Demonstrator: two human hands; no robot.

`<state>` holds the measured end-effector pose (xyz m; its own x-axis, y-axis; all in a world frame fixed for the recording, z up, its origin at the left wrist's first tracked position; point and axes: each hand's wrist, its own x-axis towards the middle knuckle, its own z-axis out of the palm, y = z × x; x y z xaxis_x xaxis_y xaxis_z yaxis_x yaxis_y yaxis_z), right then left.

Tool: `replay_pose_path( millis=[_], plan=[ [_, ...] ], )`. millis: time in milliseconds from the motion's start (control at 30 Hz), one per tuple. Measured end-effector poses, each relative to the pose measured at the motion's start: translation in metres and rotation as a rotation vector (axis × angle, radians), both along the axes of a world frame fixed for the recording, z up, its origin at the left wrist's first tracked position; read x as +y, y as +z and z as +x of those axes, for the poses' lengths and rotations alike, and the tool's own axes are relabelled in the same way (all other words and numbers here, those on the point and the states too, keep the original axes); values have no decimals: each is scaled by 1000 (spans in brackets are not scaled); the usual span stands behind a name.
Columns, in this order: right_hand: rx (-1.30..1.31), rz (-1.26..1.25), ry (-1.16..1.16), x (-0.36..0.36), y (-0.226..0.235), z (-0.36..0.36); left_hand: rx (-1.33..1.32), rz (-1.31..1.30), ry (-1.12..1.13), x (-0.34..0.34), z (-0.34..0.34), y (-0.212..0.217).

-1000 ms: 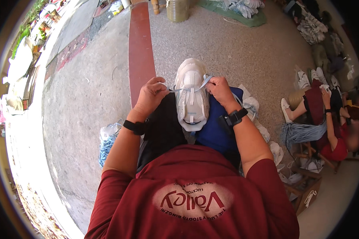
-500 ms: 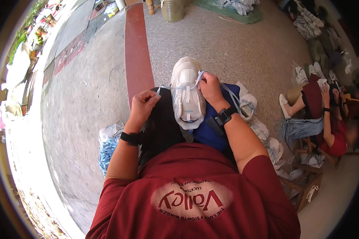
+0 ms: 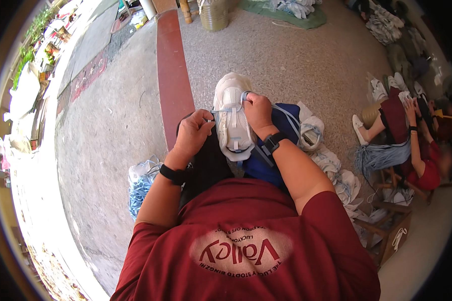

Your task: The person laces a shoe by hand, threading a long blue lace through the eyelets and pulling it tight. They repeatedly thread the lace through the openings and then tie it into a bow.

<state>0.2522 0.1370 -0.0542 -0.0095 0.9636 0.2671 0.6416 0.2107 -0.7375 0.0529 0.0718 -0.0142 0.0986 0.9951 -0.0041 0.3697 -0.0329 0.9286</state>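
Note:
A white sneaker [image 3: 241, 119] rests on my lap, its toe pointing away from me. A pale blue shoelace [image 3: 221, 111] crosses its upper near the lowest eyelets. My left hand [image 3: 194, 132] is closed beside the sneaker's left edge, pinching one part of the lace. Over the right side of the upper, my right hand [image 3: 259, 114] pinches the lace, which loops above the fingers. A loose length of lace trails to the right of that hand, across the blue cloth [image 3: 285, 118] on my right leg.
A clear bag of blue laces [image 3: 141, 186] lies by my left leg. White shoes [image 3: 312, 129] are heaped along my right side. Farther right sits another person [image 3: 422, 165] near a blue lace bundle [image 3: 386, 156]. A ribbed container [image 3: 214, 16] and a green mat [image 3: 306, 21] lie ahead.
My left hand has moved right, close to the sneaker's edge. My right hand has shifted slightly left and nearer. The lace span between the hands is shorter.

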Motion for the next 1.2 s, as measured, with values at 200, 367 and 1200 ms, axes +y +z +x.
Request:
replay_pose_path(
  millis=[200, 367, 1200],
  plan=[
    [-268, 97, 81, -25, 10, 3, 80, 266, -282, 10, 35, 1],
    [-230, 83, 242, -25, 17, 11, 487, 403, -307, 22, 56, -2],
    [202, -284, 338, 8, 0, 27, 1028, 383, -459, 29, 87, 16]
  ],
)
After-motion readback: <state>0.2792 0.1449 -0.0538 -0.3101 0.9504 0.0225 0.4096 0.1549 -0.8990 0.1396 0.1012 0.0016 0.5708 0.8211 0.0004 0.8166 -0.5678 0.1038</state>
